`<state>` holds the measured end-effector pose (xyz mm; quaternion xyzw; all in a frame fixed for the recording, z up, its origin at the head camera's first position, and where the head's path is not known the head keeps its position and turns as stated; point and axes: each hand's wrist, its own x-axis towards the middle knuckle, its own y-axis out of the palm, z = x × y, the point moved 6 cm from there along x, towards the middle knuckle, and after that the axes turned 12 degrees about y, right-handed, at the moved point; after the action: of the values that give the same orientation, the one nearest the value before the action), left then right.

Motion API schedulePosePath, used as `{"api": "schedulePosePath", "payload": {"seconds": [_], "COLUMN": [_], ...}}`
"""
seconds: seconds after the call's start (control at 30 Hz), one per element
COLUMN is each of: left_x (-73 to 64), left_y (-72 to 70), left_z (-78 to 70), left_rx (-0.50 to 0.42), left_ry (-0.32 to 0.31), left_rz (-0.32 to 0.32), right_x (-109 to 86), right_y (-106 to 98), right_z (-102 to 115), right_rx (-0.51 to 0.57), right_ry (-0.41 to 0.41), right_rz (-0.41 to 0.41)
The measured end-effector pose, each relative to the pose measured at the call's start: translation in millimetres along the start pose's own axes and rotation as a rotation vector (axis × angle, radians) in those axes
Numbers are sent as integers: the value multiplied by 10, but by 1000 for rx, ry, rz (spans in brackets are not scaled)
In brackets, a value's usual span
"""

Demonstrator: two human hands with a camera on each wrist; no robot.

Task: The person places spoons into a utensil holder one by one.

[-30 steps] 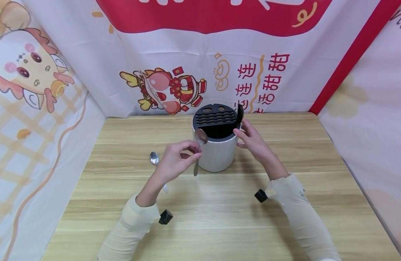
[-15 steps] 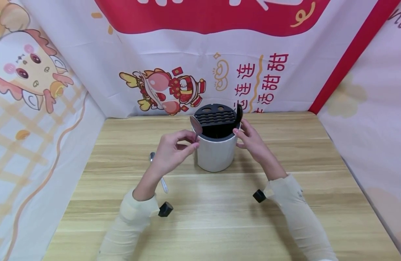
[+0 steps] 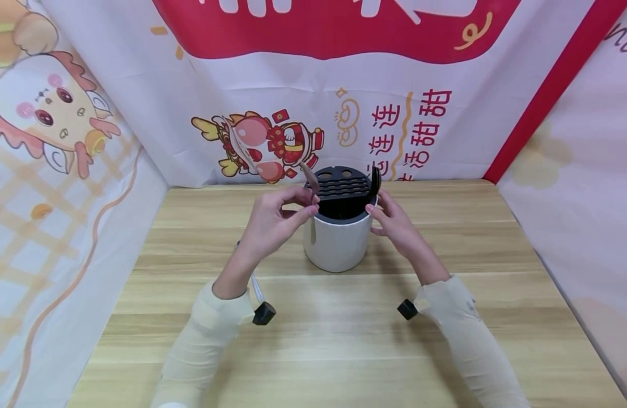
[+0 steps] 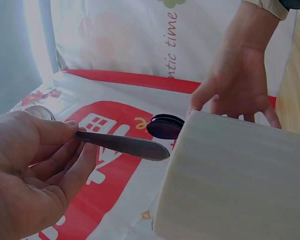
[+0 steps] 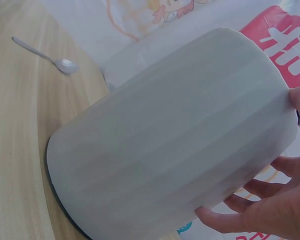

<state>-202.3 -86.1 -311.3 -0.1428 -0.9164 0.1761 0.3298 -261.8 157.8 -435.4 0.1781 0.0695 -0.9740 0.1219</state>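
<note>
My left hand [image 3: 272, 221] pinches a metal spoon [image 3: 310, 178] between thumb and fingers at the left rim of a white utensil holder [image 3: 336, 249]. The spoon's bowl points up; in the left wrist view its handle [image 4: 127, 145] reaches past the fingertips, close to the holder's rim. My right hand [image 3: 400, 226] grips the holder's right side, thumb at the rim and the other fingers curved around the wall. Dark spoons [image 3: 376, 181] stand in the holder's right side, their handles hidden inside. The holder's dark lid [image 3: 339, 186] has slots, round holes and a large front opening.
A second metal spoon [image 5: 65, 65] lies on the wooden table [image 3: 334, 345], left of the holder; my left forearm partly covers it in the head view. A printed cloth [image 3: 272, 79] hangs right behind the table, with more cloth along both sides.
My left hand has moved up and toward the holder, bringing the spoon from in front of it to its left rim. The right hand keeps its grip on the holder.
</note>
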Motion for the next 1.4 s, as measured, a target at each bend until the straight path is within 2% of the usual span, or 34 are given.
{"api": "schedulePosePath", "payload": {"seconds": [0.27, 0.5, 0.77, 1.07, 1.4], "left_x": [204, 326, 487, 657, 751], "left_y": [14, 70, 181, 296, 488], "left_z": [-93, -90, -84, 33, 199], "left_rx": [23, 48, 61, 52, 74], "left_ry": [53, 41, 116, 48, 34], "left_rz": [-16, 4, 17, 53, 113], "right_x": [10, 1, -13, -13, -7], "right_y": [-9, -10, 6, 3, -11], "right_z": [-4, -11, -4, -7, -28], "right_rx": [2, -1, 23, 19, 25], "right_ry": [-9, 2, -29, -14, -3], "right_rz": [0, 1, 5, 9, 17]}}
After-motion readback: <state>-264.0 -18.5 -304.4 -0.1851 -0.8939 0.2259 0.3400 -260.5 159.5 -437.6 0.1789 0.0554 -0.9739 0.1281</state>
